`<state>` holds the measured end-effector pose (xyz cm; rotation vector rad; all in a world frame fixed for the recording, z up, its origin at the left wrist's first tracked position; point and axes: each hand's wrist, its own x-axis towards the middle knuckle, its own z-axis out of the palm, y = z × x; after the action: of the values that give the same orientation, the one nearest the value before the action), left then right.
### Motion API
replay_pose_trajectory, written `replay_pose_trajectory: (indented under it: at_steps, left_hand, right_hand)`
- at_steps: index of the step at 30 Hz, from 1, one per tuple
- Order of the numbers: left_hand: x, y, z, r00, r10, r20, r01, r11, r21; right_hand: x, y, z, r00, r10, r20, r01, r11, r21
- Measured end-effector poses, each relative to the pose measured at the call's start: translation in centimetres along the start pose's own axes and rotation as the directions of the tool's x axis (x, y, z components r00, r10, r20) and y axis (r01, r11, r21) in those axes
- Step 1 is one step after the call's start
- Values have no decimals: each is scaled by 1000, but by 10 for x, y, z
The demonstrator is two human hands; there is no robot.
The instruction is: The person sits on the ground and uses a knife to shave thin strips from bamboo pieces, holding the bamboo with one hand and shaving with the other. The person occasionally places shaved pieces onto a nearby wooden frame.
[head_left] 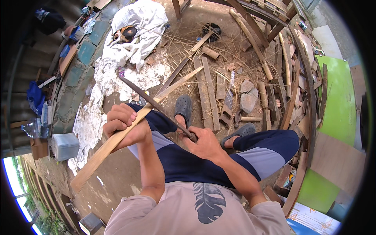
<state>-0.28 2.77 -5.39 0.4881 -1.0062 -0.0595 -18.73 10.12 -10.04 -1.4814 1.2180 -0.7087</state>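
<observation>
My left hand (127,127) is closed around a long, pale bamboo strip (94,165). The strip slants from the lower left up toward the ground in front of my feet, its far end narrowing. In my right hand (203,145) is the handle of a long, dark-bladed machete (136,88), held above my lap. Its blade points up and to the left and crosses the strip just beyond my left fingers. From here I cannot tell whether the edge bites into the strip.
Thin shavings (180,43) litter the ground ahead. Planks (210,94), a handsaw (227,111) and stones (249,100) lie before my feet. A calico cat (127,34) rests on white sheeting (145,19). Timber pieces (295,78) and a green board (333,94) line the right side.
</observation>
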Motion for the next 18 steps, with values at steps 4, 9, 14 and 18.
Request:
replay_pose_trajectory:
  at_steps: [4, 9, 14, 18]
  left_hand:
    - [-3, 5, 3, 1000, 20, -21, -19, 998, 52]
    - [-7, 7, 1, 999, 7, -53, -4, 997, 71]
    - [-9, 6, -4, 1000, 30, -1, -30, 999, 19]
    - [-2, 6, -10, 999, -7, -54, 9, 999, 43]
  right_hand:
    - [-1, 10, 9, 997, -69, -21, 66, 994, -89]
    - [10, 23, 3, 995, 85, -61, -91, 990, -106]
    - [10, 31, 14, 996, -59, -62, 54, 995, -80]
    - [22, 27, 13, 997, -54, -62, 42, 984, -171]
